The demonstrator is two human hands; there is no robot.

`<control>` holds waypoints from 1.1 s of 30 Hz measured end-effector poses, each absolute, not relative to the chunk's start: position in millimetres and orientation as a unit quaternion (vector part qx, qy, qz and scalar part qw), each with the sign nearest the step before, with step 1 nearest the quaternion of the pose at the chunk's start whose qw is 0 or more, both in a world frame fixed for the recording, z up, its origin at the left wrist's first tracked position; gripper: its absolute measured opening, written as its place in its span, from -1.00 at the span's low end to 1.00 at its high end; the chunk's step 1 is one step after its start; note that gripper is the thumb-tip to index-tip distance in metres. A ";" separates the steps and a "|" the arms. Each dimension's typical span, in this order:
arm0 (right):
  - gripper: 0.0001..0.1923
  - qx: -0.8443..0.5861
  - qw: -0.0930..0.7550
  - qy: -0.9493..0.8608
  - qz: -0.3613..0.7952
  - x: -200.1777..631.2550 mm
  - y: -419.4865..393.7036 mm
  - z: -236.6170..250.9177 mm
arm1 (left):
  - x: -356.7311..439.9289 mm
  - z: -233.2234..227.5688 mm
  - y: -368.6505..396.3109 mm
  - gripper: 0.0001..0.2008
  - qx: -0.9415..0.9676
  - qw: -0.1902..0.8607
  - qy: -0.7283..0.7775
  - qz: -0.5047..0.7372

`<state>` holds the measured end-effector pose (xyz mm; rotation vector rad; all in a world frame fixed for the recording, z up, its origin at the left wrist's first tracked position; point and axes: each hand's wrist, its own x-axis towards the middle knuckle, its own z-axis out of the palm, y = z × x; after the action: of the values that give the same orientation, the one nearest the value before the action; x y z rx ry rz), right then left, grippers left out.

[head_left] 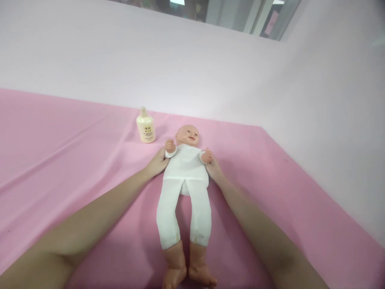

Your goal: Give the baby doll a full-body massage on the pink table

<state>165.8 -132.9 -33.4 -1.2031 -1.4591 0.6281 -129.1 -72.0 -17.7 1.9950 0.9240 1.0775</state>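
A baby doll (185, 176) in a white top and white trousers lies on its back on a pink sheet (75, 160), head away from me, bare feet towards me. My left hand (157, 162) grips the doll's side under its raised right arm. My right hand (214, 167) grips the other side, just below the doll's left fist. The fingertips of both hands are tucked under the torso and hidden.
A small cream lotion bottle (146, 127) stands upright on the sheet just left of the doll's head. A pale pink wall (192, 68) rises behind the sheet and along the right side. A window strip (228, 14) shows at the top.
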 end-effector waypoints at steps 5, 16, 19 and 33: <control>-0.63 -0.509 0.537 -0.621 0.260 166.1 -133.3 -31.5 | -128.8 -17.6 -71.3 -0.58 0.769 0.344 0.346 0.413; -0.61 -0.510 0.541 -0.613 0.265 164.2 -135.3 -29.3 | -129.3 -19.3 -70.0 -0.60 0.770 0.342 0.347 0.412; -0.62 -0.507 0.541 -0.616 0.264 164.0 -135.3 -29.0 | -129.0 -18.2 -70.4 -0.62 0.772 0.336 0.345 0.415; -0.61 -0.512 0.541 -0.614 0.262 165.1 -133.6 -32.4 | -129.1 -18.4 -70.4 -0.61 0.771 0.343 0.349 0.408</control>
<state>165.1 -133.6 -32.4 -1.2174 -1.4580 0.6220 -129.1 -70.4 -18.4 2.0032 0.9058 1.0615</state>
